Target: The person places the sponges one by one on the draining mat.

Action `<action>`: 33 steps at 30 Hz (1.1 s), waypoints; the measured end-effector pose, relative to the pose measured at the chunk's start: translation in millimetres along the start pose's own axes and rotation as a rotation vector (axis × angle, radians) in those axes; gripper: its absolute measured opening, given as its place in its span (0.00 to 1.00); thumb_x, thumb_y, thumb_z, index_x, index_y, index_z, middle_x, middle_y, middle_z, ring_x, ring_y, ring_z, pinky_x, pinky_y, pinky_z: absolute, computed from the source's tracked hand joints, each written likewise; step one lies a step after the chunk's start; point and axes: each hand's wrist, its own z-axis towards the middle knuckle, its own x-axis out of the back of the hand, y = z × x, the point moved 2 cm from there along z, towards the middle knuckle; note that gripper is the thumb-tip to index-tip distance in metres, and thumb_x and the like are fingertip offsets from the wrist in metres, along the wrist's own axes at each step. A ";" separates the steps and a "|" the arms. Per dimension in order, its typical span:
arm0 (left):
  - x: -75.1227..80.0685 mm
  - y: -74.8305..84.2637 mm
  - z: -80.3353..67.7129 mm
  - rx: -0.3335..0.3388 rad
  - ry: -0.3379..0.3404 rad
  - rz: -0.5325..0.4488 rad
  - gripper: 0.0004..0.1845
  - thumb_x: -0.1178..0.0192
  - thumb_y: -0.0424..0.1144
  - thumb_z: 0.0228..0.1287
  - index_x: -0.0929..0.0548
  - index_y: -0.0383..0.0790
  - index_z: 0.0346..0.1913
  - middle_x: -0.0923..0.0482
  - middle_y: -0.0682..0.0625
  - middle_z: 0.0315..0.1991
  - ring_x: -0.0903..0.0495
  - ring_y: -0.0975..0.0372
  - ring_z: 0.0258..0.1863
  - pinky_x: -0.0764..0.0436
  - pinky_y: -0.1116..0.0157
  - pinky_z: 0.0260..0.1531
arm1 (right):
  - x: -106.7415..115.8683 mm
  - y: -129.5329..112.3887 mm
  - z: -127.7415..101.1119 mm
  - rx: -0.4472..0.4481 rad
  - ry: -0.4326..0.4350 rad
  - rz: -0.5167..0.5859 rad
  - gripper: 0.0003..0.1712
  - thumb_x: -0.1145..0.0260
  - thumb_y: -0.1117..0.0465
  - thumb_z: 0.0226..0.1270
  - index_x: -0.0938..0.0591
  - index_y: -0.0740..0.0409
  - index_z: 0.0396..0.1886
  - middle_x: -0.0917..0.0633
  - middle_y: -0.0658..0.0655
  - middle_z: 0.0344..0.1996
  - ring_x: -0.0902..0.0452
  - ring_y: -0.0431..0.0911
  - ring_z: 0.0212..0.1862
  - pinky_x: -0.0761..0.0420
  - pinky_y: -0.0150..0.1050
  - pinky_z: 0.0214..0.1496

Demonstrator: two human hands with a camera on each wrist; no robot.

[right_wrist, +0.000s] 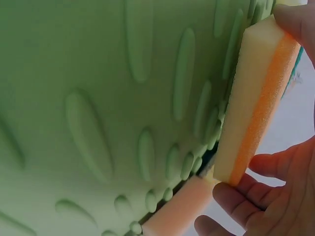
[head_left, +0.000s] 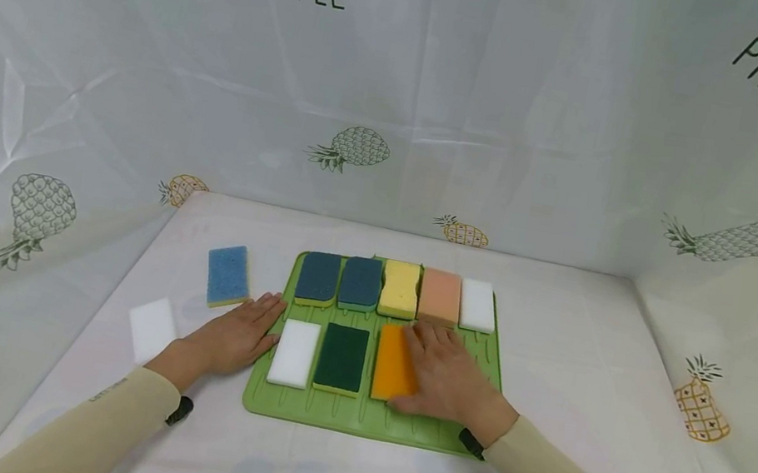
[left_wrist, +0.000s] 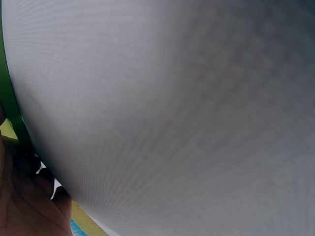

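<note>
Resting on the orange sponge point(head_left: 395, 362), the right hand point(head_left: 448, 380) holds it with fingers curled on the green mat point(head_left: 361, 424); left hand point(head_left: 235, 338) lies flat, fingers straight, beside the mat

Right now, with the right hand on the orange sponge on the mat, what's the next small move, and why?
Probably square the orange sponge into line with the dark green sponge and lower it flat. The right hand covers its right side, and the right wrist view shows the fingers round it with one edge apparently off the green mat. The front row has space to its right. The left hand rests flat by the mat's left edge.
</note>
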 end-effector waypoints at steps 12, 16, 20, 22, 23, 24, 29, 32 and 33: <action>-0.2 0.5 0.4 0.008 -0.008 -0.006 0.36 0.52 0.48 0.86 0.45 0.31 0.84 0.48 0.35 0.84 0.47 0.41 0.84 0.42 0.41 0.81 | -3.7 -5.1 2.0 -0.007 -0.071 0.003 0.67 0.37 0.16 0.58 0.32 0.64 0.79 0.26 0.66 0.71 0.28 0.61 0.70 0.27 0.58 0.76; -1.9 -0.8 1.4 0.008 -0.015 -0.001 0.36 0.52 0.49 0.86 0.46 0.32 0.84 0.49 0.35 0.85 0.48 0.42 0.84 0.43 0.42 0.81 | -4.9 -5.3 2.6 -0.009 -0.074 0.016 0.67 0.37 0.17 0.58 0.32 0.64 0.79 0.25 0.66 0.71 0.28 0.61 0.70 0.28 0.58 0.76; -2.7 -1.6 1.6 0.008 -0.015 -0.006 0.36 0.53 0.50 0.86 0.46 0.32 0.84 0.49 0.36 0.85 0.49 0.43 0.84 0.43 0.42 0.82 | -6.1 -5.8 3.1 -0.010 -0.079 0.020 0.67 0.37 0.16 0.58 0.32 0.64 0.79 0.26 0.65 0.71 0.28 0.61 0.70 0.28 0.58 0.76; -2.9 -1.7 1.0 0.010 -0.015 -0.014 0.36 0.53 0.50 0.86 0.46 0.32 0.84 0.50 0.36 0.85 0.49 0.43 0.84 0.43 0.42 0.82 | -6.6 -6.2 3.5 -0.011 -0.085 0.019 0.67 0.38 0.16 0.58 0.32 0.64 0.80 0.26 0.65 0.72 0.28 0.60 0.71 0.29 0.57 0.77; -2.8 -1.5 0.8 0.012 -0.016 -0.016 0.36 0.53 0.50 0.86 0.46 0.32 0.84 0.50 0.37 0.85 0.49 0.43 0.84 0.44 0.42 0.82 | -6.7 -6.4 3.6 -0.011 -0.086 0.017 0.67 0.38 0.16 0.58 0.32 0.64 0.80 0.26 0.65 0.72 0.28 0.60 0.71 0.29 0.57 0.77; -2.8 -1.5 0.7 0.014 -0.017 -0.016 0.36 0.53 0.50 0.86 0.46 0.33 0.85 0.50 0.37 0.85 0.49 0.43 0.84 0.44 0.42 0.82 | -6.8 -6.6 3.7 -0.011 -0.088 0.017 0.67 0.38 0.16 0.58 0.32 0.64 0.80 0.26 0.65 0.72 0.29 0.60 0.71 0.29 0.57 0.77; -1.8 -0.1 0.8 0.014 -0.017 -0.023 0.36 0.53 0.49 0.86 0.46 0.32 0.84 0.49 0.36 0.85 0.49 0.42 0.84 0.44 0.42 0.82 | -7.6 -7.1 3.7 -0.011 -0.098 0.024 0.66 0.39 0.16 0.59 0.34 0.63 0.81 0.27 0.65 0.73 0.29 0.61 0.71 0.29 0.57 0.77; -1.6 0.1 0.8 0.014 -0.019 -0.021 0.36 0.53 0.49 0.87 0.46 0.32 0.84 0.50 0.36 0.85 0.49 0.42 0.84 0.44 0.42 0.82 | -8.1 -7.3 3.4 -0.010 -0.093 0.031 0.66 0.38 0.17 0.59 0.33 0.63 0.80 0.27 0.66 0.73 0.29 0.61 0.71 0.29 0.58 0.77; -1.8 0.0 0.8 0.014 -0.019 -0.019 0.36 0.53 0.49 0.87 0.46 0.32 0.84 0.50 0.36 0.85 0.49 0.42 0.84 0.44 0.42 0.82 | -8.2 -7.4 3.2 -0.010 -0.093 0.032 0.66 0.39 0.17 0.60 0.33 0.63 0.80 0.27 0.66 0.73 0.29 0.61 0.71 0.29 0.58 0.77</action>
